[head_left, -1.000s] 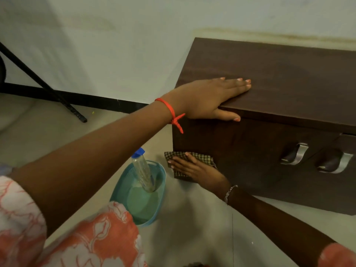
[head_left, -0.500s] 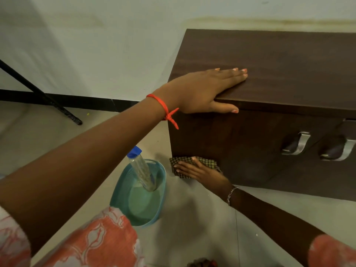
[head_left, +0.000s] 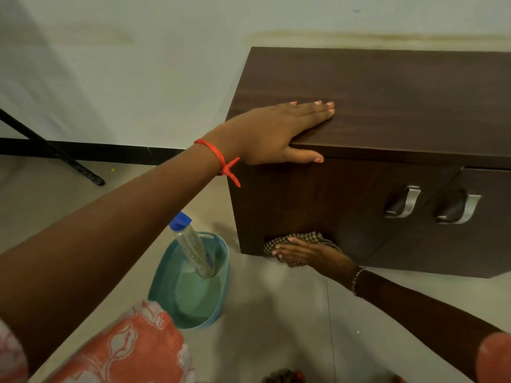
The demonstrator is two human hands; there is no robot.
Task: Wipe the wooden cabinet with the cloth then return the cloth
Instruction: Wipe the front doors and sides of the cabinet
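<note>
The dark brown wooden cabinet (head_left: 387, 106) stands against the wall at the right. My left hand (head_left: 279, 131) lies flat on its top near the front left corner, fingers straight, thumb over the front edge. Low on the cabinet's front, at the bottom left, my right hand (head_left: 307, 254) presses a checked cloth (head_left: 307, 236) against the door with straight fingers. Most of the cloth is hidden under the hand.
A teal plastic basket (head_left: 221, 275) stands on the floor left of the cabinet, with a clear bottle (head_left: 193, 252) with a blue cap leaning in it. Two metal handles (head_left: 409, 201) sit on the cabinet doors. A black tripod leg (head_left: 55, 153) slants at the left.
My right hand has slid the cloth a little to the right along the bottom of the cabinet front. The left hand has stayed flat on the top.
</note>
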